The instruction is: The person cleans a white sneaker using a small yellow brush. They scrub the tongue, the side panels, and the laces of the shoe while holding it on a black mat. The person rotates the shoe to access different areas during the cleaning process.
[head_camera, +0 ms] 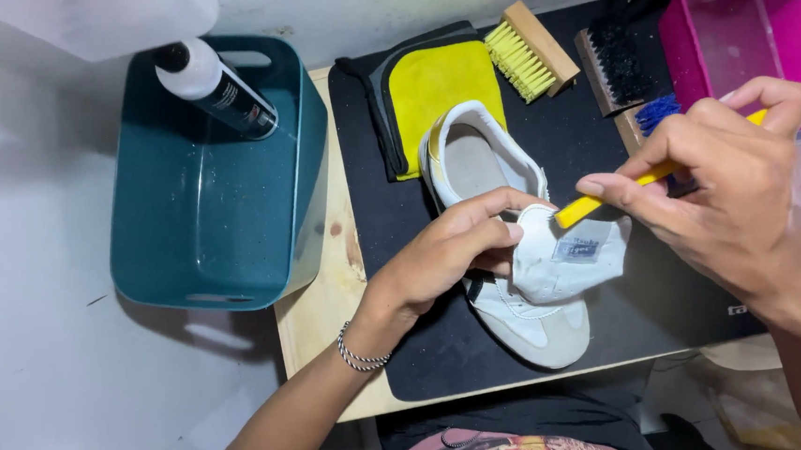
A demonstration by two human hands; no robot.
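Note:
A white sneaker (476, 159) with a beige toe cap lies on a black mat (582, 137), heel away from me. My left hand (445, 250) grips the shoe's middle and pulls the white tongue (563, 261) up and outward. My right hand (726, 183) pinches a slim yellow-handled tool (580, 209), whose tip rests against the tongue near my left fingers. A braided bracelet circles my left wrist.
A teal plastic tub (202, 211) with a dark bottle (217, 87) leaning in it stands left of the wooden board (322, 306). A yellow cloth (437, 81), a yellow-bristle brush (529, 51), a black-bristle brush (615, 64), a blue brush (656, 111) and a pink bin (744, 32) lie at the back.

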